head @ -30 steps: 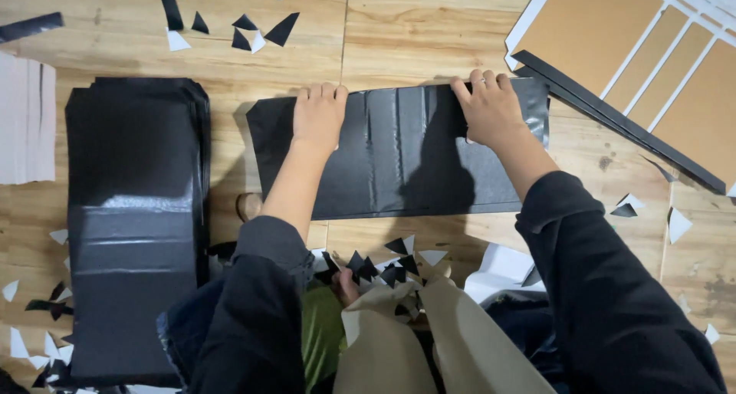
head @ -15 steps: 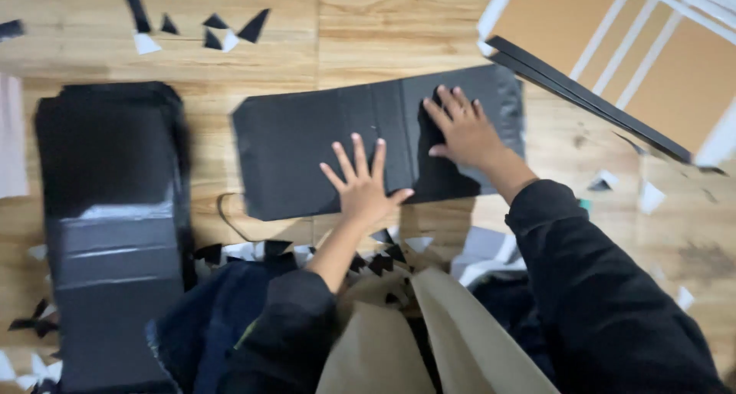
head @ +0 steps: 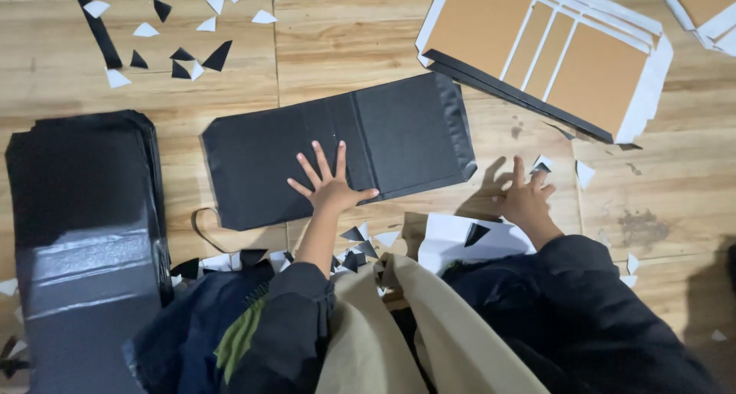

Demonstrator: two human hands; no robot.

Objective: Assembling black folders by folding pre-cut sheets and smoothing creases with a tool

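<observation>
Left hand (head: 331,185) presses spread fingers on the black folded board (head: 337,145); black stack (head: 84,233) lies beyond its little finger; right hand (head: 525,198), fingers spread, rests on the floor (head: 345,41) beside paper scraps (head: 584,172).

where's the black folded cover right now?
Head view, centre: the black cover lies flat on the wooden floor, left hand on its near edge, black stack to its left.

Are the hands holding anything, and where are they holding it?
Nothing is gripped. The left hand lies flat, fingers spread, on the black cover near its lower edge. The right hand rests on the wooden floor beside it.
</observation>
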